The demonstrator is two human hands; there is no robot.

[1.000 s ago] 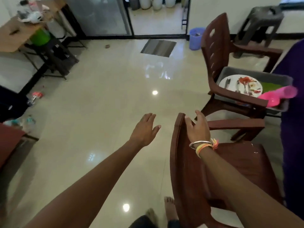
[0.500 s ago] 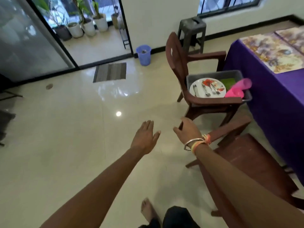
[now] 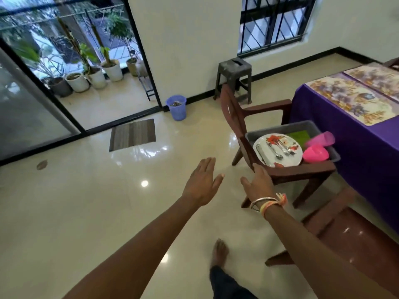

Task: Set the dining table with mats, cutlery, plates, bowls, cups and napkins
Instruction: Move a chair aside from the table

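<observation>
Floor (image 3: 90, 212): wide glossy tile, open to the left and ahead; doormat (image 3: 132, 134) and blue bin (image 3: 176, 107) by the sliding door. Right side tighter: near chair (image 3: 356, 240) at lower right, far chair (image 3: 259, 134) w/ back toward camera, tabletop (image 3: 371, 147) under purple cloth at right edge. Left hand (image 3: 204, 183): grip flat, fingers spread, holds nothing, over bare floor. Right hand (image 3: 258, 186): grip open, empty, fingertips at the far chair's near armrest; contact can't be told. Grey tray (image 3: 278, 129) on far chair seat: white plate (image 3: 277, 151) w/ cutlery (image 3: 278, 148) on it, green napkin (image 3: 299, 135), pink bowl (image 3: 315, 154), pink cup (image 3: 321, 139) on its side. Two floral mats (image 3: 349, 100) already on tabletop.
</observation>
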